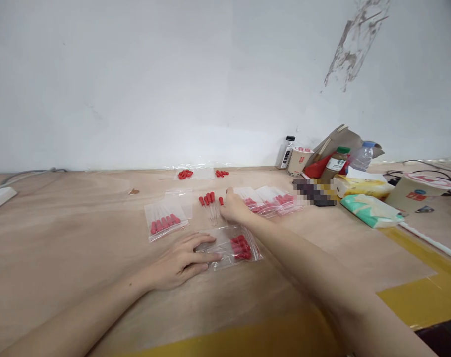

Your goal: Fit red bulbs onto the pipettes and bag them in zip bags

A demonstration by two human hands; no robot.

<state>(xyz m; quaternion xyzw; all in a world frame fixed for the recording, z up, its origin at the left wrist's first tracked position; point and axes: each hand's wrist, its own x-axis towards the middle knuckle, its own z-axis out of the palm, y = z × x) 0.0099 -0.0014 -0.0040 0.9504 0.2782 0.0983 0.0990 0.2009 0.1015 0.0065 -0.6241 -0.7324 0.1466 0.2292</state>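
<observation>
My left hand (183,258) lies flat with fingers spread, its fingertips on a clear zip bag (242,248) of red-bulbed droppers. Past that bag, my right hand (233,206) is closed beside a single dropper (221,201); its fingertips are partly hidden and seem to grip the glass stem. Several loose droppers (209,199) lie just left of it, red bulbs pointing away from me. Another filled zip bag (165,223) rests to the left, over a further clear bag. More filled bags (272,201) overlap to the right of my right hand.
Two groups of red bulbs (185,174) lie on clear plastic by the wall. At right stand bottles (336,166), a paper cup (300,161), tissue packs (370,210) and a large tub (415,193). A white power strip (0,198) sits far left. Yellow tape (422,297) edges the table.
</observation>
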